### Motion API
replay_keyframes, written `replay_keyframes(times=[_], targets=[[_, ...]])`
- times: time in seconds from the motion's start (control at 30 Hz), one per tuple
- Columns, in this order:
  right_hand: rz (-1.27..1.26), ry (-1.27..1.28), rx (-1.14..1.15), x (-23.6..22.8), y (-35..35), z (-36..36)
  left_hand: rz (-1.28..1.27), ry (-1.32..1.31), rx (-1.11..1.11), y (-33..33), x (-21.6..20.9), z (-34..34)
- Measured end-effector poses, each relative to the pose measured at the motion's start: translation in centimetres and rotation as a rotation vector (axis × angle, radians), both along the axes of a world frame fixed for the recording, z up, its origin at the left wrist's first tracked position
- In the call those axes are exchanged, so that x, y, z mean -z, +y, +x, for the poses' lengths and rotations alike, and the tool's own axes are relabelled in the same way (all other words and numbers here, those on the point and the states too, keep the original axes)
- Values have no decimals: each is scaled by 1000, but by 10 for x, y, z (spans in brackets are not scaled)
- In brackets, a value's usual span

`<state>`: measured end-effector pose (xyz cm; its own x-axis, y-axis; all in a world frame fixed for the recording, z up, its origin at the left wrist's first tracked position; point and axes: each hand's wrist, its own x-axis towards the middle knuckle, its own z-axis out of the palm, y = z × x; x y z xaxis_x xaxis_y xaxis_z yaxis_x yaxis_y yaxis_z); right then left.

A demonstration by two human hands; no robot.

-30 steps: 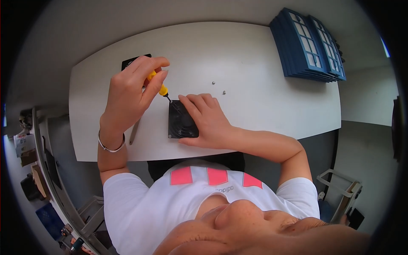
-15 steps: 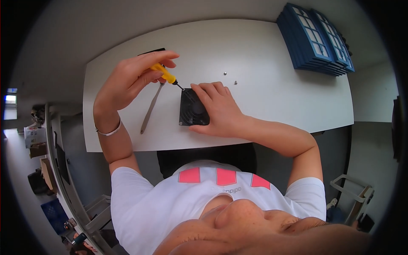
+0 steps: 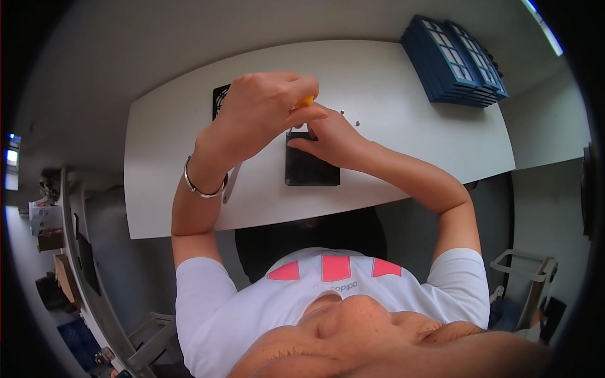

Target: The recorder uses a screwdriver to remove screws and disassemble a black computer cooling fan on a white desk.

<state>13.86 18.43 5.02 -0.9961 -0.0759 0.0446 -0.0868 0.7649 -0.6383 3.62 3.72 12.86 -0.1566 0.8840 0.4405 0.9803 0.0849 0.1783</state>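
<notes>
My left hand [image 3: 271,107] is closed around a yellow-handled screwdriver [image 3: 306,101], mostly hidden by the fingers. Its metal shaft points down at the far left corner of a black square cooling fan [image 3: 312,169]. The fan lies flat on the white table. My right hand [image 3: 337,140] bends over the fan's far edge, thumb on its top and fingers beside the screwdriver; some fingertips are hidden. A slim grey metal tool [image 3: 231,184] lies partly under my left forearm. Two small screws [image 3: 342,112] rest beyond my right hand.
A black grille-patterned part [image 3: 220,99] lies behind my left hand, partly covered. Blue stacked trays with pale compartments [image 3: 450,60] stand at the far right of the white table [image 3: 403,186]. A cart [image 3: 526,277] stands on the floor at right.
My left hand has moved right and turned over the screwdriver, now gripping it with curled fingers. My right hand has shifted from the fan's right side to its far edge.
</notes>
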Motion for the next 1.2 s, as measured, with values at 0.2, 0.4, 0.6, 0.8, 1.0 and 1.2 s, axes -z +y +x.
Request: replay_keyframes(times=[0.2,0.4,0.6,0.8,1.0,1.2], targets=[[-54,223,64,27,-11,-10,-33,34,-70,-5,2,-5],[-91,302,88,33,-8,-9,-86,-32,-53,-18,-2,-11],[-75,304,89,35,-10,-7,-39,-149,104,-21,1,-18],[-113,370,88,33,-12,-6,-176,-33,-75,-10,0,-19],[-61,291,119,32,-12,-8,-83,-38,-80,-17,3,-17],[-11,328,96,34,-12,-5,-40,-155,11,-23,3,-25]])
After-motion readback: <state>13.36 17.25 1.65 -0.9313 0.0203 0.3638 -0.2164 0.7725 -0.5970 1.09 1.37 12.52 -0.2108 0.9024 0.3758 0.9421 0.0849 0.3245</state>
